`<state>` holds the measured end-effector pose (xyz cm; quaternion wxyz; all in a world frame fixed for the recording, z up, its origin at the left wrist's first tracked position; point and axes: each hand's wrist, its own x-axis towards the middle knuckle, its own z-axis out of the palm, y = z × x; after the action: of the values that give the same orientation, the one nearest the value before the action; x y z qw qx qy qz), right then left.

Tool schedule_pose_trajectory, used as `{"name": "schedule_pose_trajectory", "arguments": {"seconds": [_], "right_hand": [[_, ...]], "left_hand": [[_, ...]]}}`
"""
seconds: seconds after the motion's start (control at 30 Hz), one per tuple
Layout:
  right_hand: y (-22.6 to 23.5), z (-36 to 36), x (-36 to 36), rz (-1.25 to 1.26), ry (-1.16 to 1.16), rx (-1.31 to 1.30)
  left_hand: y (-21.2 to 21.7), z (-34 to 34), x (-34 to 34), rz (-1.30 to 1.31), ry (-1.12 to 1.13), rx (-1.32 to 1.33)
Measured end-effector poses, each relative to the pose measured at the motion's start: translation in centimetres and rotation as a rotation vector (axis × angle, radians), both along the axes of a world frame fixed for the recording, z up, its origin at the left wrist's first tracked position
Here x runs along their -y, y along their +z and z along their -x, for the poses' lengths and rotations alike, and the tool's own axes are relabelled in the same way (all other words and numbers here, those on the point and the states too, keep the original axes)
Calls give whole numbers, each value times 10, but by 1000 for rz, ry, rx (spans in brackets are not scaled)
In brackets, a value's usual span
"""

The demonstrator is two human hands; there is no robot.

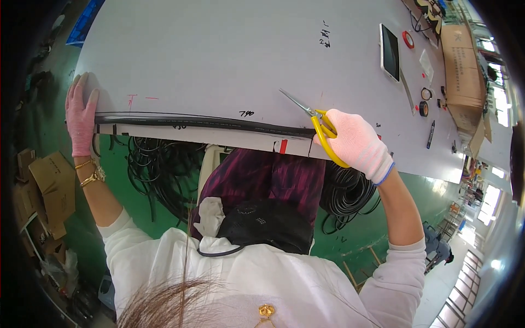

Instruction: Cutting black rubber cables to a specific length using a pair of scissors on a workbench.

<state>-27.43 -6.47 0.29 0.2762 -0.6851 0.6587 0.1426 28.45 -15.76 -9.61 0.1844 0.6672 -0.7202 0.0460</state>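
Observation:
A length of black tubing (213, 122) lies along the near edge of the pale grey tabletop (219, 60). My left hand (82, 121), in a pink glove, rests at the tubing's left end beside the table's left edge, fingers stretched out and thumb apart. My right hand (353, 141), gloved the same way, is closed around yellow-handled scissors (319, 130). Their slim metal blades point up and left, above the tabletop. The tubing's right end reaches the scissor handles; whether my right fingers also touch it cannot be made out.
Toward the right lie a phone-like device (390, 52), a red tape roll (408, 39), a black tape roll (424, 109) and a marker (431, 134). A cardboard box (462, 65) stands beyond. Coils of black tubing (353, 191) lie below the table; cartons (52, 183) are at left.

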Motion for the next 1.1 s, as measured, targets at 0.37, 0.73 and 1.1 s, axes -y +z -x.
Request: {"name": "schedule_pose_trajectory", "arguments": {"seconds": [0.37, 0.73, 1.1], "right_hand": [[-1, -5, 3, -28, -6, -33], [-5, 0, 6, -2, 69, -29], [-4, 3, 3, 4, 41, 32]], "left_hand": [[13, -2, -3, 24, 4, 27], [45, 356, -108, -132, -633, -299], [37, 390, -110, -119, -539, -256]]}}
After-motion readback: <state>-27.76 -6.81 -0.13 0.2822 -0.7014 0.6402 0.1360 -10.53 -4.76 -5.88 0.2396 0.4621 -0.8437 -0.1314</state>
